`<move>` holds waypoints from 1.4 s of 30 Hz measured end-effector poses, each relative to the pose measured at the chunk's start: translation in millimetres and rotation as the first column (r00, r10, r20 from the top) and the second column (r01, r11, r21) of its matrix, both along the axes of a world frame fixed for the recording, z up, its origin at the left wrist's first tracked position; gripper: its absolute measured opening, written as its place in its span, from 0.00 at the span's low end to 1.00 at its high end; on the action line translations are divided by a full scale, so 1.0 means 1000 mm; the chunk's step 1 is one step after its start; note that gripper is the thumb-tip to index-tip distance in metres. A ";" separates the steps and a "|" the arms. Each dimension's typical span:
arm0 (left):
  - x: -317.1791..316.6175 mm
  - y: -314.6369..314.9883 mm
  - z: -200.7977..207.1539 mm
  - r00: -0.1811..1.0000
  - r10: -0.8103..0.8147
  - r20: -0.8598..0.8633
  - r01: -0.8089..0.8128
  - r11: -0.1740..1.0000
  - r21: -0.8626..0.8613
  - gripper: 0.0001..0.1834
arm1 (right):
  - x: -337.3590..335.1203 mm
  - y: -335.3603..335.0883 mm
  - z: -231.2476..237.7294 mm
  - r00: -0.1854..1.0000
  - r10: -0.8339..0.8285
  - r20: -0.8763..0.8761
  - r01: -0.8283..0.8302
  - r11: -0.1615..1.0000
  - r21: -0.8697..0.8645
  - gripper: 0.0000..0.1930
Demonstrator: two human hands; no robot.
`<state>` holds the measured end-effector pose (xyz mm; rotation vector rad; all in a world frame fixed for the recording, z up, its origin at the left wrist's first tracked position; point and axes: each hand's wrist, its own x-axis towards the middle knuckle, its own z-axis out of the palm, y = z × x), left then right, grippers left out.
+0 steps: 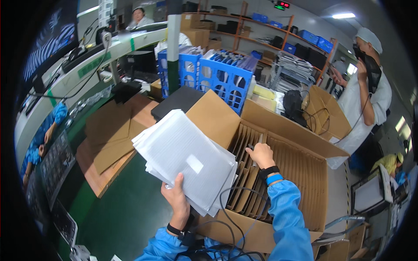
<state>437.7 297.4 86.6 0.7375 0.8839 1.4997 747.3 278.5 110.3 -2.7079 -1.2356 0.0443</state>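
My left hand (176, 195) grips a stack of flat white translucent sleeves (185, 152) from below, thumb on top. The uppermost sleeve bears a small white label (194, 163). The stack is tilted, and its right edge overlaps the left side of an open cardboard box (333, 191). Rows of upright cardboard dividers (291, 187) fill this box. Over the dividers in its left half is my right hand (262, 155), its fingers curled closed; what they pinch, if anything, is hidden. A dark cable (222, 204) loops between my forearms.
Brown cardboard sheets (109, 135) lie on a wooden board (96, 185) at the left of the green table. Blue file holders (224, 80) and a black case (178, 102) stand behind. Another person (365, 82) stands at the right; a co-worker's blue-sleeved hands (48, 132) show far left.
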 end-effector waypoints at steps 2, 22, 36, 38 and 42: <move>-0.003 -0.002 0.000 0.999 -0.026 0.031 0.026 1.000 0.006 0.30 | 0.009 0.010 -0.008 0.997 0.021 0.074 -0.012 0.992 -0.127 0.22; -0.220 -0.055 0.034 0.791 0.611 -0.046 -0.577 0.768 0.278 0.28 | 0.110 0.016 0.017 0.787 0.177 -0.591 -0.012 0.962 0.272 0.17; -0.255 -0.108 0.061 0.582 0.779 -0.233 -0.688 0.625 0.368 0.26 | 0.000 -0.105 0.218 0.787 0.615 0.047 -0.224 0.215 0.951 0.26; -0.259 -0.100 0.061 0.648 0.730 -0.219 -0.674 0.683 0.281 0.24 | -0.051 -0.109 0.220 0.679 0.629 0.378 -0.502 0.022 0.865 0.27; -0.268 -0.070 0.019 0.823 0.533 -0.195 -0.548 0.836 -0.030 0.20 | -0.071 -0.095 0.222 0.163 0.851 -0.500 0.165 0.476 0.864 0.27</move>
